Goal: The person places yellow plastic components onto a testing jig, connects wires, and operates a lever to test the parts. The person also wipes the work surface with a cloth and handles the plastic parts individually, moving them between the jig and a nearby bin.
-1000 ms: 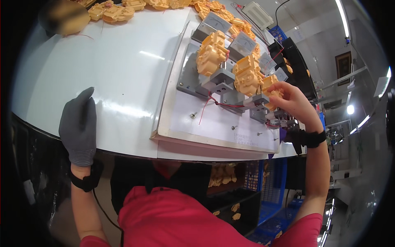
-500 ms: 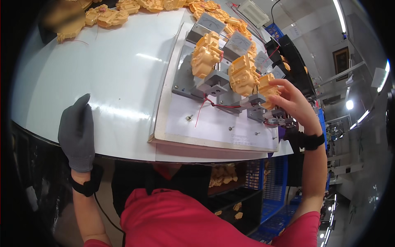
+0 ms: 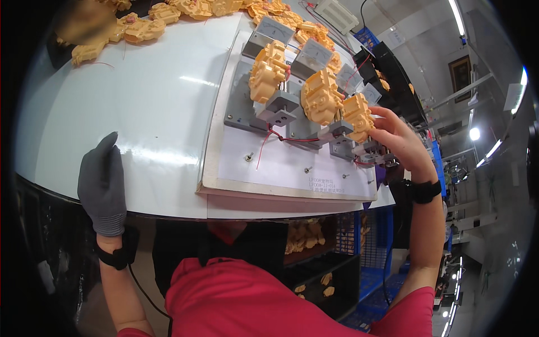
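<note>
My left hand [image 3: 104, 182], in a grey knit glove, rests on the white table near its front edge. Its fingers are extended and it holds nothing I can see. On the right, my bare right hand [image 3: 400, 137] curves its fingers and thumb around the right side of a yellow-orange plastic casing [image 3: 357, 118]. That casing stands on a grey fixture. Two more such casings, one on the left [image 3: 267, 71] and one in the middle [image 3: 321, 96], sit upright on their own fixtures. My palm hides what lies behind it.
The fixtures stand on a white board [image 3: 269, 185] with small toggle switches, red wires and several analogue meters [image 3: 312, 55]. Loose casings [image 3: 143, 28] lie along the table's far edge. Under the table are a black bin [image 3: 328, 286] and a blue basket [image 3: 375, 241].
The view has shifted, so board and casings appear further left. My right fingers have slid slightly right relative to the casing, showing more of it. My left hand stays put.
</note>
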Demonstrator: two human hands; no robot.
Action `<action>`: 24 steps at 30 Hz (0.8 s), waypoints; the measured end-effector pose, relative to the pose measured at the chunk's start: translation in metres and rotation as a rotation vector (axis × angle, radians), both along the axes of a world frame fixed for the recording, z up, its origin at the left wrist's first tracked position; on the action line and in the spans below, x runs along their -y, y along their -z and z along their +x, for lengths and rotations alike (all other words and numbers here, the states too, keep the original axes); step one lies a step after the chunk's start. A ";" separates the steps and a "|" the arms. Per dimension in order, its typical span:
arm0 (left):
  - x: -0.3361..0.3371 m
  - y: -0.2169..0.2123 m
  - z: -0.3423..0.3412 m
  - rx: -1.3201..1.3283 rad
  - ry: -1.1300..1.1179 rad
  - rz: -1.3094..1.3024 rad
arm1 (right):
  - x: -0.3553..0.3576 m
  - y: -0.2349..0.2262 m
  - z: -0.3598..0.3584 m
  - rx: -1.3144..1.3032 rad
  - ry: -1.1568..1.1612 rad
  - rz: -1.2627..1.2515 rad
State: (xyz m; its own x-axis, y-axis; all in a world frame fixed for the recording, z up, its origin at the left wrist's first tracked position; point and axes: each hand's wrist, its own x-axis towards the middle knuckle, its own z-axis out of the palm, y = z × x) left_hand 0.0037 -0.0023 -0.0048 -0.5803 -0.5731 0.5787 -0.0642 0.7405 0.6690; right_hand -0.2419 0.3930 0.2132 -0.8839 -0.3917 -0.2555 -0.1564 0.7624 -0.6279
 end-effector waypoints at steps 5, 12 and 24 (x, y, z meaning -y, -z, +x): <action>0.000 0.001 -0.001 0.007 -0.007 -0.011 | -0.011 0.008 -0.003 -0.026 0.011 -0.054; 0.000 0.001 0.003 0.093 -0.047 0.010 | -0.029 0.032 0.029 -0.323 0.203 -0.314; 0.005 0.002 0.001 0.134 0.034 0.121 | -0.010 0.131 0.087 -0.715 0.244 -0.613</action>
